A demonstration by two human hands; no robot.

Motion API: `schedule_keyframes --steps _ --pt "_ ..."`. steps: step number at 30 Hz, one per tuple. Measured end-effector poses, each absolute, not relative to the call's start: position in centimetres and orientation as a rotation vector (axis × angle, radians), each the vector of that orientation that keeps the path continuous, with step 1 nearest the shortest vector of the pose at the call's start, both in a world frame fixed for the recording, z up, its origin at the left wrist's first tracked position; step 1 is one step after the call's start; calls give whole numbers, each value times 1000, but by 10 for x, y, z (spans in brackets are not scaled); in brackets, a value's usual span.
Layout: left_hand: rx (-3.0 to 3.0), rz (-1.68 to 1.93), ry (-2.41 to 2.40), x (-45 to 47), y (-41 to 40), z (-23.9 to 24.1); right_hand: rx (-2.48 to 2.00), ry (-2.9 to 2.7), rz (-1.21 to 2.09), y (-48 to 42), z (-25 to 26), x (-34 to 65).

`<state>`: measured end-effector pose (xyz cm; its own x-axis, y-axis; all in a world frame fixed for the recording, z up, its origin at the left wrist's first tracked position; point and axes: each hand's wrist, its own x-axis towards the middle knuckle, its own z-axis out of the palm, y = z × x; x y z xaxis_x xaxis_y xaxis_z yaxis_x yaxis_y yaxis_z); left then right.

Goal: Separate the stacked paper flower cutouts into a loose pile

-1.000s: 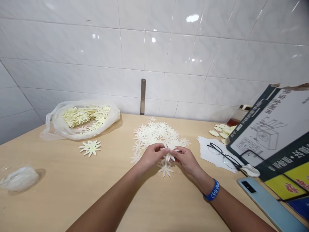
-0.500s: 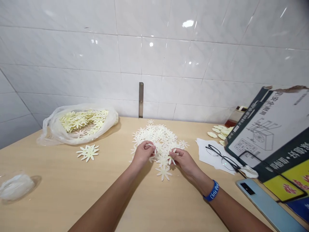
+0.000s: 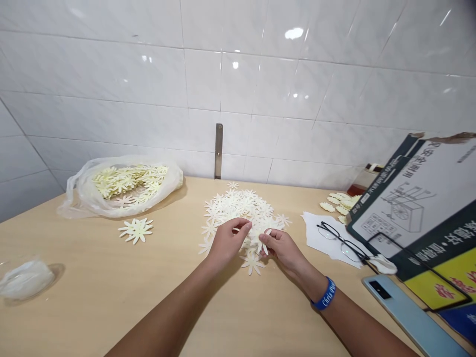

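Note:
A heap of white flower-shaped cutouts (image 3: 238, 203) lies mid-table. My right hand (image 3: 286, 250) pinches one white flower cutout (image 3: 265, 242) between thumb and fingers at the heap's near right edge. Just left of it, my left hand (image 3: 228, 243) has thumb and forefinger brought together over the heap; whatever is between the tips blends with the white flowers behind. Below the two hands a single flower (image 3: 253, 263) lies on the wood. To the left, a small stack of yellowish-white flowers (image 3: 137, 230) rests apart from the heap.
A clear plastic bag (image 3: 171, 191) of yellowish flowers lies back left, a crumpled bag (image 3: 28, 280) front left. On the right are glasses (image 3: 345, 243) on white paper (image 3: 312, 233), a phone (image 3: 409, 312), a leaning box (image 3: 405, 198) and scalloped cutouts (image 3: 344, 201).
My left hand has moved right, closer to my right hand, and the pale cutout seen at its fingertips is no longer distinct. The flower in my right hand has turned.

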<state>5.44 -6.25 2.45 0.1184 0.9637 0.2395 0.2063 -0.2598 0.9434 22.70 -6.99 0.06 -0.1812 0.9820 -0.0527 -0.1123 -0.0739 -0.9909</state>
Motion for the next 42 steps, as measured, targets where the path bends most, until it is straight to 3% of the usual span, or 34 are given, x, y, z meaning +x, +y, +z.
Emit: schedule_keyframes --steps 6,12,18,26,36,42 --pt "1360 1017 982 56 -59 23 -1052 -1239 1446 -69 -3 226" --pt "1292 1179 1142 38 -39 12 -1051 -1238 1448 -66 0 227" --pt "1749 1446 1414 28 -40 16 -1027 -1142 1487 -66 4 228" --pt "1455 1042 1017 58 -54 10 -1040 -1134 1444 -65 -1 222" --pt "1377 1004 971 60 -61 18 -1068 -1206 1443 -65 -8 224" --pt "1260 1214 1211 39 -41 13 -974 -1134 1563 -68 6 232"
